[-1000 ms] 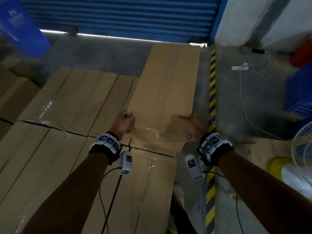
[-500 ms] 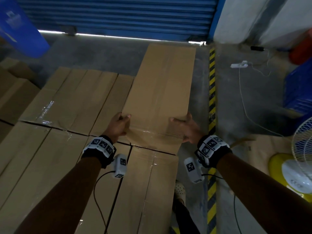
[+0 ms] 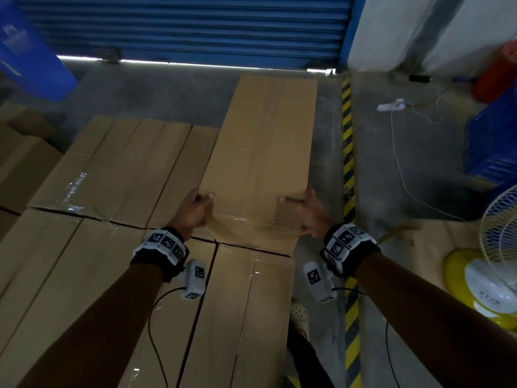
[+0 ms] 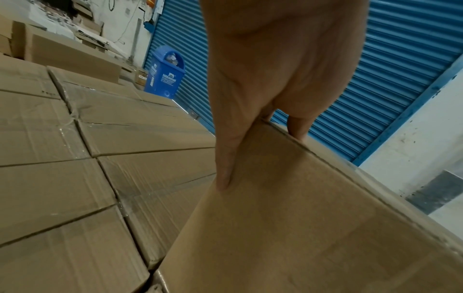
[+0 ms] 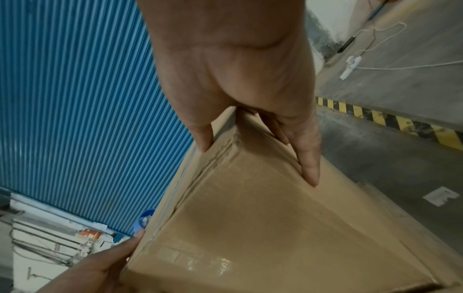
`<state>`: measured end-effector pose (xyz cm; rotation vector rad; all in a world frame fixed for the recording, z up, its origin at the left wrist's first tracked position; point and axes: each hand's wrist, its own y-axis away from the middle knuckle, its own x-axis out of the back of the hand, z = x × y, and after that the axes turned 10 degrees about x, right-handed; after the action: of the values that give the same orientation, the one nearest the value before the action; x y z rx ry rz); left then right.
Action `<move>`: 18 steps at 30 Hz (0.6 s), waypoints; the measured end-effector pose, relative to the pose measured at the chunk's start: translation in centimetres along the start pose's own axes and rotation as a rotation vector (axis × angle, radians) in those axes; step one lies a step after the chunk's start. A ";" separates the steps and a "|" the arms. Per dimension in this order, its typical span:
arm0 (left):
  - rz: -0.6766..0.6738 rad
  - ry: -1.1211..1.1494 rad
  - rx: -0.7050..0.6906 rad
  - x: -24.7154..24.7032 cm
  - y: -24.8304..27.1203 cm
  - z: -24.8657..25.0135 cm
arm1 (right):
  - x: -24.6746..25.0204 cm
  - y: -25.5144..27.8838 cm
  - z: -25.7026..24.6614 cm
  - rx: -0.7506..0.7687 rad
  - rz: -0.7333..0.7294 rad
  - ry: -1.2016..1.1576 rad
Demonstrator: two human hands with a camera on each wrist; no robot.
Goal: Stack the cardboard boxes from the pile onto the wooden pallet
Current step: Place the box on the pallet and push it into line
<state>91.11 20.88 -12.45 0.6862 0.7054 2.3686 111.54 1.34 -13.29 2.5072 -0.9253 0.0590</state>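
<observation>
A long cardboard box (image 3: 263, 152) lies lengthwise away from me, its near end resting on the stacked boxes (image 3: 126, 175). My left hand (image 3: 197, 208) grips its near left corner and my right hand (image 3: 303, 211) grips its near right corner. In the left wrist view my left hand (image 4: 263, 89) has the thumb along the box (image 4: 300, 218) edge and the fingers behind it. In the right wrist view my right hand (image 5: 238, 79) pinches the taped corner of the box (image 5: 250, 228). No wooden pallet shows in any view.
More flat-topped boxes (image 3: 84, 275) fill the area to the left and in front of me. A yellow-black floor stripe (image 3: 347, 163) runs along the right, with a power strip (image 3: 391, 105), blue crates (image 3: 492, 141) and a fan (image 3: 498, 261) beyond. A blue bin (image 3: 25, 51) and a blue shutter (image 3: 195, 23) stand behind.
Both hands and the held box shifted slightly left and toward me in the first half second, then stayed nearly still. The grip is unchanged.
</observation>
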 end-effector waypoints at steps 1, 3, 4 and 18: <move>0.002 0.004 0.001 0.0 0.0 -0.1 | -0.1 0.1 0.0 0.017 0.005 -0.002; 0.004 -0.006 0.005 0.1 0.0 -0.1 | -0.2 0.1 0.1 0.035 0.015 0.002; 0.001 -0.021 0.006 0.1 0.1 0.0 | -0.2 0.1 0.0 0.035 0.020 0.000; 0.155 -0.370 -0.344 3.2 9.6 3.9 | -1.5 8.9 -6.9 0.261 0.145 0.376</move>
<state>87.68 17.47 -2.79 1.0128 0.0865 2.3225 105.70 -0.64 -3.75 2.5254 -0.9852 0.7135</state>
